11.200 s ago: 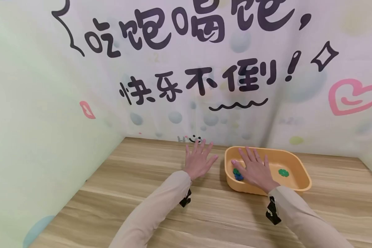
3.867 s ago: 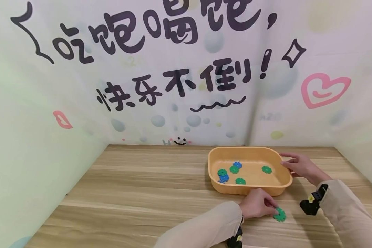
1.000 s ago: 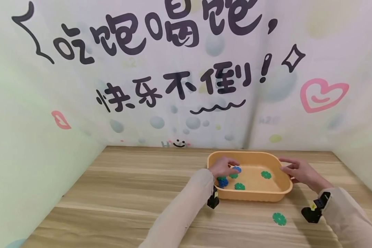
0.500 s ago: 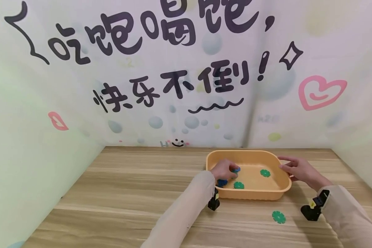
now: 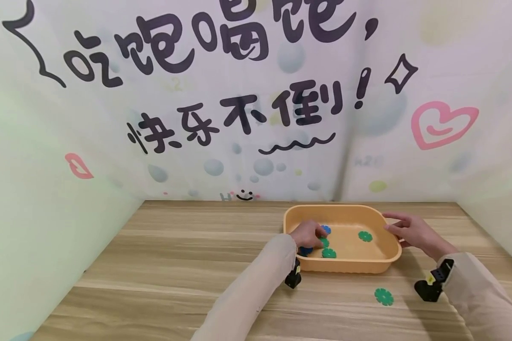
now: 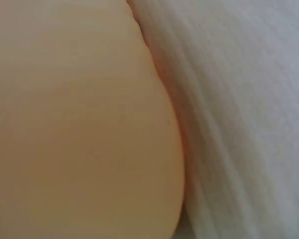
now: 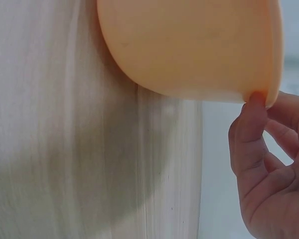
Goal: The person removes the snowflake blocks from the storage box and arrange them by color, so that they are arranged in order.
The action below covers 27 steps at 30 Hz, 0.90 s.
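A yellow-orange plastic basin (image 5: 345, 266) stands on the table. In its left part, my left hand (image 5: 308, 233) reaches down with curled fingers and pinches a green snowflake disc (image 5: 324, 242); the thumb is mostly hidden. Just beyond the fingertips lies a blue disc (image 5: 326, 229). Dark blue discs (image 5: 306, 251) are partly covered by the wrist. Another green disc (image 5: 329, 253) lies near the front wall, and one more green disc (image 5: 365, 236) to the right. My right hand (image 7: 271, 164) grips the basin's right rim between thumb and fingers.
A single green disc (image 5: 384, 297) lies flat on the wooden table (image 5: 166, 265) in front of the basin. A printed cloth wall (image 5: 222, 118) rises behind the table's back edge. The left wrist view shows only basin wall (image 6: 79, 119) and sleeve (image 6: 239, 99).
The left hand first set a green disc on the table, then moved back into the basin, where its fingers closed on another green disc. The right hand went from above the basin to its rim.
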Each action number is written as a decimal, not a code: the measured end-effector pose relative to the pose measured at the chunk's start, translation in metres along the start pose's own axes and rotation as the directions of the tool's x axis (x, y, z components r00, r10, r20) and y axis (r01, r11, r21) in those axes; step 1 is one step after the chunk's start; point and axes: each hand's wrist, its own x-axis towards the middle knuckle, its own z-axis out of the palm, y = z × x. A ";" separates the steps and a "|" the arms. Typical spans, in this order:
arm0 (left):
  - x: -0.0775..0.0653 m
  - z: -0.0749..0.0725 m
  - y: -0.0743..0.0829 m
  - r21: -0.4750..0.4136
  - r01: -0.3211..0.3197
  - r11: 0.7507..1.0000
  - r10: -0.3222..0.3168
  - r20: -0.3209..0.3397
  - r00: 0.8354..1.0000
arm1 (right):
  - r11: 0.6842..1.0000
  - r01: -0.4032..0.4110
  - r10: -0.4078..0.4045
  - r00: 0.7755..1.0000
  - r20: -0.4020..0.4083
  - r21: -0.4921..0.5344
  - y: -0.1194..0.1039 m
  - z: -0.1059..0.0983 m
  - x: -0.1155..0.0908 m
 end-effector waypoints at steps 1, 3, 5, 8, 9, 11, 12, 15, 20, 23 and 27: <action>-0.001 0.000 0.000 -0.005 0.008 1.000 -0.008 0.001 1.000 | 1.000 0.000 0.000 1.000 0.001 -0.002 0.000 0.000 0.000; -0.001 0.000 0.001 -0.019 0.027 0.999 -0.027 0.007 1.000 | 1.000 0.001 -0.001 1.000 0.002 -0.002 -0.001 0.000 0.000; 0.000 0.000 0.001 -0.015 0.037 0.999 -0.037 0.012 0.999 | 1.000 -0.001 0.001 1.000 0.003 -0.002 -0.002 0.000 0.000; 0.006 0.002 -0.001 -0.001 0.043 0.999 -0.043 0.026 0.999 | 1.000 -0.007 0.007 1.000 0.003 -0.004 -0.001 0.000 -0.001; 0.009 0.003 -0.003 0.013 0.036 0.999 -0.036 0.029 0.999 | 1.000 -0.011 0.011 1.000 0.003 -0.005 -0.001 0.000 -0.001; 0.020 0.009 -0.013 0.020 -0.002 1.000 0.001 0.024 1.000 | 1.000 -0.017 0.017 1.000 0.000 -0.007 -0.001 0.000 -0.001; 0.021 0.009 -0.014 0.015 -0.008 1.000 0.008 0.024 1.000 | 1.000 -0.020 0.020 1.000 -0.001 -0.007 -0.001 0.000 -0.001; 0.018 0.007 -0.012 0.004 -0.036 0.999 0.036 0.008 0.999 | 1.000 -0.027 0.027 1.000 -0.005 -0.006 0.000 -0.001 -0.001; 0.002 -0.007 0.000 -0.021 -0.062 0.998 0.062 -0.005 0.998 | 0.999 -0.032 0.031 1.000 -0.002 -0.004 -0.001 -0.001 0.000; 0.002 -0.010 0.000 -0.032 -0.073 0.997 0.073 -0.001 0.997 | 1.000 -0.027 0.027 1.000 -0.002 -0.003 -0.002 -0.001 0.000; 0.001 -0.014 0.000 -0.057 -0.083 0.995 0.083 0.006 0.996 | 1.000 -0.019 0.019 1.000 0.001 0.003 -0.001 0.000 0.001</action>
